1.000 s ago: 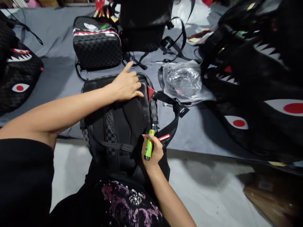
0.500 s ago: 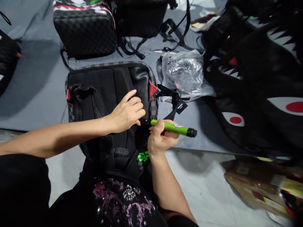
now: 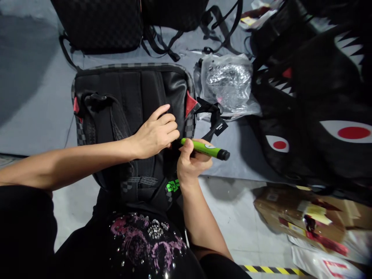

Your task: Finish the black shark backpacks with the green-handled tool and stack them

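A black backpack (image 3: pixel 128 93) with grey checkered edging and red side tabs lies back panel up in front of me. My left hand (image 3: pixel 158 133) rests on it, fingers bent and gripping its black material near the right side; the thumb is mostly hidden. In my right hand (image 3: pixel 193 161) is a green marker pen (image 3: pixel 203 148), its black end pointing right. The marker's other end points at the backpack beside my left fingertips; its tip is hard to make out against the black.
Black bags (image 3: pixel 99 23) stand at the back of the grey-covered table (image 3: pixel 26 112). To the right are a clear plastic packet (image 3: pixel 228 83) and black bags with shark eyes and teeth (image 3: pixel 308 97). Brown packaging (image 3: pixel 290 209) lies on the floor at lower right.
My view has shifted, so the back bags sit higher and more floor shows at lower right. The marker has moved slightly left, closer to my left fingers. Both grips look the same.
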`<state>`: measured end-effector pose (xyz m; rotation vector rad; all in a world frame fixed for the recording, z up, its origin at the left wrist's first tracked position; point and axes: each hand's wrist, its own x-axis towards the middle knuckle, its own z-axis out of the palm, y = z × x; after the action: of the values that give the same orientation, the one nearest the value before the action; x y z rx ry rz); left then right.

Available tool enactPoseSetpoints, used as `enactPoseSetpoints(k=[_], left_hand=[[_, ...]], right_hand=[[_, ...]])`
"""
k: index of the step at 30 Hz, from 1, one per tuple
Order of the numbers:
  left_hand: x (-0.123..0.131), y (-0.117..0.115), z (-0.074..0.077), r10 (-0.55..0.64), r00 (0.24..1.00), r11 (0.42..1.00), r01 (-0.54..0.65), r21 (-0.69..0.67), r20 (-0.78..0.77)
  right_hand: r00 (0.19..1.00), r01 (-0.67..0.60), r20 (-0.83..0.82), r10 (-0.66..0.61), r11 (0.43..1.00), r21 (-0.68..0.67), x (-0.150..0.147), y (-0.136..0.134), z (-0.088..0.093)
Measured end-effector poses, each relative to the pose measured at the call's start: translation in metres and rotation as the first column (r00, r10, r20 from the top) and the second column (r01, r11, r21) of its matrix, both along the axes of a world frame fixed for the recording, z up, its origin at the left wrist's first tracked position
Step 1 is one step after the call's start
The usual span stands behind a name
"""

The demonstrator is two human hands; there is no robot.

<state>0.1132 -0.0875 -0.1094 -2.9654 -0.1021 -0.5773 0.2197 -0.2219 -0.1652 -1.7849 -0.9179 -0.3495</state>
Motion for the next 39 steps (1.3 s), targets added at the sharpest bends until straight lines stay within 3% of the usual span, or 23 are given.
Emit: enactPoseSetpoints(k=[5, 12, 31, 35, 39], left_hand=[[0.001, 0.0, -0.001, -0.004, 1.0, 0.996, 0.002, -0.087, -0.019], [0.0, 0.001, -0.002, -0.004, 1.0, 0.998, 0.004, -0.067, 0.003], [0.001, 0.0, -0.001, 0.013, 1.0, 0.999, -0.013, 0.032, 0.018], [0.0, -0.001, 0.005, 0.004, 1.0, 1.0, -0.004, 0.027, -0.002], [-0.002, 0.008, 0.022, -0.081, 0.996, 0.996, 0.082, 0.019, -0.033]], right_hand=[[1.0, 0.001, -0.017, -0.002, 0.999, -0.036, 0.0, -0.001, -0.001], [1.0, -0.004, -0.016, 0.003, 0.995, -0.1, -0.001, 0.0, 0.004], [0.999, -0.029, 0.026, 0.032, 0.996, -0.086, 0.004, 0.0, 0.006], [0.998, -0.033, 0.041, 0.037, 0.994, -0.107, 0.005, -0.001, 0.007], [0.994, -0.076, 0.072, 0.081, 0.995, -0.067, 0.006, -0.002, 0.012]])
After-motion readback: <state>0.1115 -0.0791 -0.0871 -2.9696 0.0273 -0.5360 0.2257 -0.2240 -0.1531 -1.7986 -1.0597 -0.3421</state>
